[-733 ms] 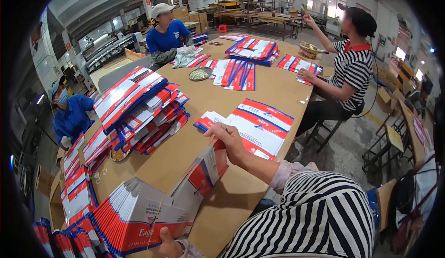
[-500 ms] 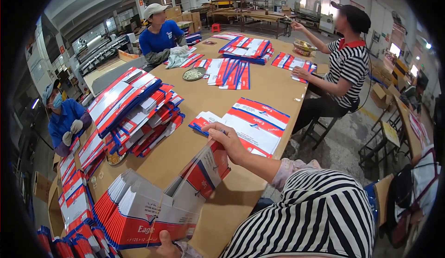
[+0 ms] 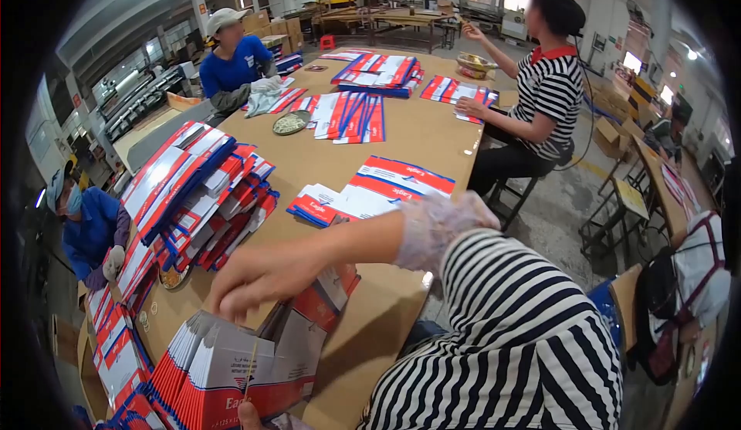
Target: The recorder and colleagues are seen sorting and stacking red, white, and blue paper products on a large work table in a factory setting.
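A thick bundle of folded red, white and blue cartons (image 3: 220, 372) stands on edge at the near side of the table. A thin tan rubber band (image 3: 252, 357) runs down its front face. At the lower edge, my left hand (image 3: 251, 417) grips the bundle, its thumb on the front face and its other fingers hidden. My right hand (image 3: 262, 279) reaches across from the right, just over the bundle's top edge. Motion smears its fingers, and I cannot tell whether they hold anything. More cardboard (image 3: 309, 337) angles out to the right behind the front face.
A tall pile of cartons (image 3: 185, 191) leans at the left, by a dish of rubber bands (image 3: 174, 275). Flat cartons (image 3: 386, 187) lie beyond my right arm. Another dish (image 3: 291, 123) sits farther off. Three co-workers (image 3: 235, 59) are around the table.
My right hand has moved left and nearer, from the right-hand end of the cardboard to above the bundle's top. The whole view has shifted slightly; my left hand stays on the bundle.
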### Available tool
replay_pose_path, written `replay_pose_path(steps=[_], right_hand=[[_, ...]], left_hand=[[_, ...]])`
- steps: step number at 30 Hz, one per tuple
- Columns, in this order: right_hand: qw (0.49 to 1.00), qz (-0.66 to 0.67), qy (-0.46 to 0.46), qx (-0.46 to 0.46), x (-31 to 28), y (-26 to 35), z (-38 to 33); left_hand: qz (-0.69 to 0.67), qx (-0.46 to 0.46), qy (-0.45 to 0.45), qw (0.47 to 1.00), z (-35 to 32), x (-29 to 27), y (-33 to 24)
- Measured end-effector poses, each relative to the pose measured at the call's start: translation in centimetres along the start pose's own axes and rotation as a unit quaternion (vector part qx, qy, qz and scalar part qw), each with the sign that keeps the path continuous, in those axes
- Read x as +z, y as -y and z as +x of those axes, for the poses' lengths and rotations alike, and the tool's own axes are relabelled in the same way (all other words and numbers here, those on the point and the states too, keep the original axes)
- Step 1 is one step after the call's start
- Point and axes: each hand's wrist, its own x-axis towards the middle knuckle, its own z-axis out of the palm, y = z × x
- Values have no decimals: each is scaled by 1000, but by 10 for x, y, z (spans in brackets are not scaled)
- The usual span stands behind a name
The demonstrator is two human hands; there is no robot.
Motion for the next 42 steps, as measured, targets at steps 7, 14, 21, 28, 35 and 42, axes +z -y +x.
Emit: replay_pose_path(steps=[7,14,21,28,35,42], right_hand=[[964,95,203,144,5,-18,44],[960,56,220,163,-5,13,56],[952,5,276,133,10,12,73],[989,60,-59,123,-9,42,39],[949,285,128,-37,3,86,79],[972,176,-80,-131,41,131,87]], left_hand=[[31,7,91,995,-9,-16,5],[-167,-153,25,974,-6,-22,12],[12,-72,98,992,-42,-30,-19],[27,4,78,997,15,66,-60],[6,-36,48,998,19,61,-64],[44,4,53,998,22,62,-55]])
